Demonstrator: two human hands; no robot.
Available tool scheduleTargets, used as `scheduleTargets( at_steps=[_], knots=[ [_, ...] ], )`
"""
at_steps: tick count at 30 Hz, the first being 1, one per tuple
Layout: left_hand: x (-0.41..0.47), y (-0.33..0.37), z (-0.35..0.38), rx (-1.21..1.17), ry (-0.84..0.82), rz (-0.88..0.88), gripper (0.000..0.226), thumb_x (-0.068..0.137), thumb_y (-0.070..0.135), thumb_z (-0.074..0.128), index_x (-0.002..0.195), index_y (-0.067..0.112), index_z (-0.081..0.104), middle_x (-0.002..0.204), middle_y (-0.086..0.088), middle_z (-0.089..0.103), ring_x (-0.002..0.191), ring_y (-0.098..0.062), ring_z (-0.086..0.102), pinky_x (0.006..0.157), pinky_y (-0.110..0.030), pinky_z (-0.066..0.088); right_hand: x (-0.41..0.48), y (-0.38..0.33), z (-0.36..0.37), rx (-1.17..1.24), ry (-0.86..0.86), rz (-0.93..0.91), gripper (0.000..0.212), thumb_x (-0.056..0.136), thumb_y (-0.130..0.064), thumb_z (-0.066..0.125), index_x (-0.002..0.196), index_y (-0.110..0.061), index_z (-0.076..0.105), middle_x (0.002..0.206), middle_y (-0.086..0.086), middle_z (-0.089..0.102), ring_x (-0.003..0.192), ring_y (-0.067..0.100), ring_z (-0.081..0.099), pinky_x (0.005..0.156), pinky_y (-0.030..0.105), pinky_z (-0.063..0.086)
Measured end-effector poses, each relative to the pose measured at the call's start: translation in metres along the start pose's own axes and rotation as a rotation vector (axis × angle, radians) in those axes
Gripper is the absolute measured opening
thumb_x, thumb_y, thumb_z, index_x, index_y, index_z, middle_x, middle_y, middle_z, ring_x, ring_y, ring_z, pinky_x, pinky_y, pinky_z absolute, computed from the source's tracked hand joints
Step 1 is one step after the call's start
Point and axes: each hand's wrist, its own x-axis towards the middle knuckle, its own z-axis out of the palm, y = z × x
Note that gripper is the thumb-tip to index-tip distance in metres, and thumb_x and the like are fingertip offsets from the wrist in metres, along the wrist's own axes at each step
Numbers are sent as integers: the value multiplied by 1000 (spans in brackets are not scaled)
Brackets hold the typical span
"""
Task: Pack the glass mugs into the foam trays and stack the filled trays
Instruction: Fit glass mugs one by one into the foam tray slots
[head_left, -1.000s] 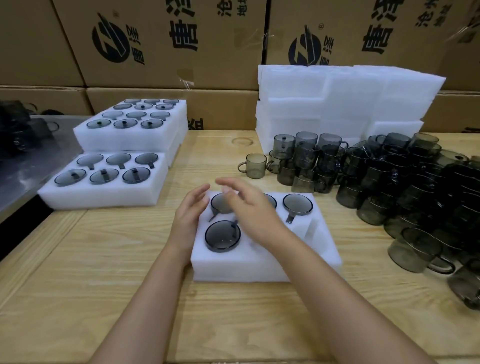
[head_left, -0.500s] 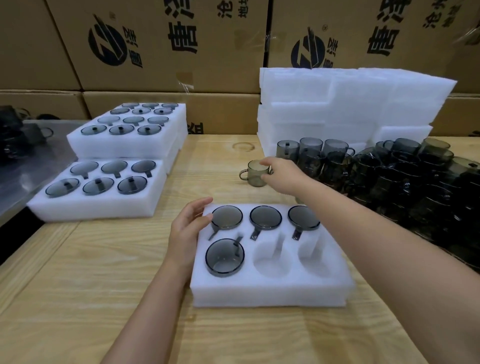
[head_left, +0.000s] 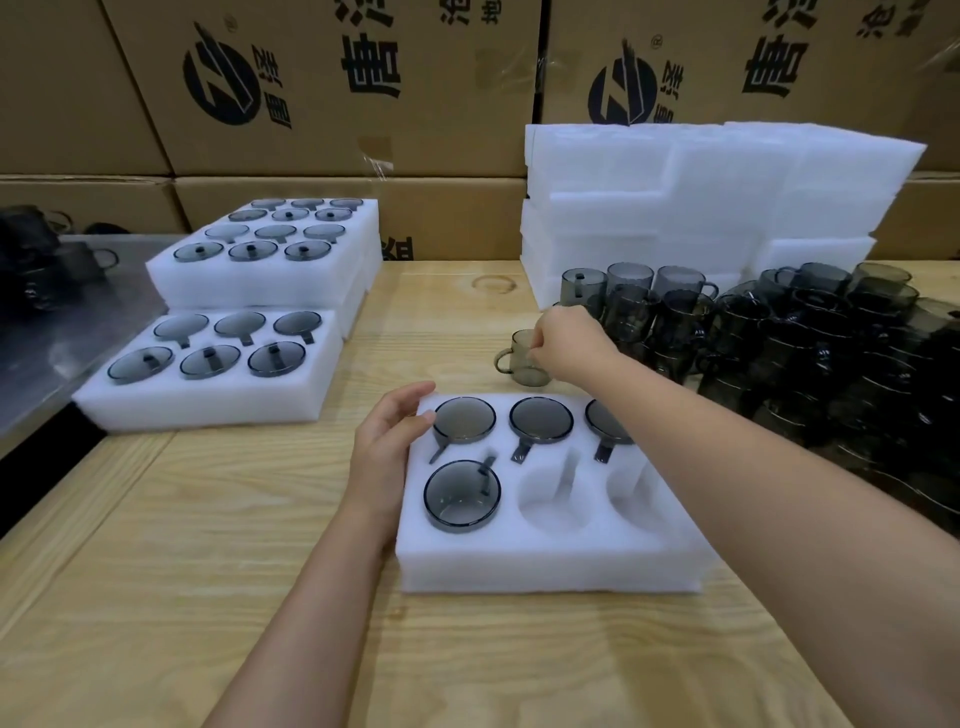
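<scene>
A lone glass mug (head_left: 522, 358) on the table (head_left: 208, 545) is gripped by the right hand (head_left: 569, 345), crowded by dark mugs (head_left: 779, 353) alongside. The foam tray (head_left: 545, 566), two pockets vacant, is steadied at its left edge by the left hand (head_left: 387, 447), fingers spread.

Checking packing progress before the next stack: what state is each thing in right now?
Front foam tray: four mugs in, two pockets empty.
Left hand: resting open on that tray's edge.
Right hand: grip closed on loose mug, mug on table.
Left single tray: full.
Rear stacked trays: full.
</scene>
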Motion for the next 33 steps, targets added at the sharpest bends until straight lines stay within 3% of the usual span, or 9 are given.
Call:
scheduleTargets(
  at_steps=[4, 8, 11, 15, 18, 22, 25, 30, 33],
  knots=[
    [-1, 3, 0, -6, -24, -4, 27, 85, -3, 53, 102, 14, 65, 98, -2, 63, 76, -8, 67, 62, -20, 53, -38, -3, -21, 248, 162, -58, 16, 87, -10, 56, 87, 1, 68, 91, 15, 68, 87, 29, 62, 73, 33, 51],
    [-9, 10, -1, 230, -101, 165, 42, 69, 15, 58, 110, 19, 62, 115, 3, 61, 110, -9, 56, 90, -19, 43, -92, -7, -37, 467, 333, -117, 9, 86, -20, 64, 84, -15, 70, 79, -4, 64, 78, 11, 56, 65, 16, 34],
    [-17, 19, 0, 430, -200, 337, 55, 68, 32, 68, 122, 29, 57, 128, 14, 58, 126, -1, 46, 101, -14, 33, -123, -7, -33, 541, 454, -120, 6, 85, -18, 66, 81, -15, 71, 75, -9, 58, 73, 8, 53, 66, 17, 35],
    [-23, 28, 10, 460, -410, 399, 66, 67, 31, 77, 128, 26, 52, 127, 5, 61, 125, -11, 51, 98, -16, 40, -147, -21, -14, 673, 515, -203, 6, 82, -13, 70, 77, -9, 69, 73, -8, 56, 63, -1, 46, 62, 12, 33],
    [-23, 30, 14, 478, -411, 382, 60, 61, 32, 81, 116, 25, 57, 118, 4, 64, 115, -12, 58, 96, -21, 43, -154, -29, 1, 749, 524, -248, 7, 81, -10, 70, 75, -7, 69, 70, -10, 52, 63, -3, 45, 61, 11, 33],
    [-21, 30, 15, 484, -315, 349, 51, 56, 36, 82, 100, 24, 61, 99, 8, 66, 95, -11, 63, 90, -25, 47, -162, -26, 10, 815, 421, -317, 5, 83, -7, 68, 80, -10, 71, 79, -6, 59, 68, -2, 49, 65, 11, 36],
    [-21, 33, 13, 424, -274, 325, 47, 54, 30, 83, 96, 25, 62, 97, 8, 68, 94, -15, 66, 89, -29, 50, -166, -21, 5, 872, 374, -367, 21, 84, -10, 62, 101, -23, 67, 100, -7, 59, 70, 3, 49, 68, 12, 40],
    [-26, 40, 13, 285, -341, 263, 35, 68, 8, 71, 99, 14, 59, 107, -13, 68, 96, -23, 66, 87, -36, 52, -165, -7, -3, 985, 107, -387, 66, 80, -17, 55, 137, -40, 31, 141, -19, 39, 123, 1, 41, 104, 26, 36],
    [-28, 40, 14, 258, -408, 234, 41, 72, 7, 66, 111, 15, 58, 101, -7, 73, 94, -21, 69, 82, -29, 53, -166, -4, -2, 1042, 30, -421, 69, 81, -14, 59, 137, -42, 30, 135, -15, 46, 120, 2, 47, 102, 24, 40]
  ],
)
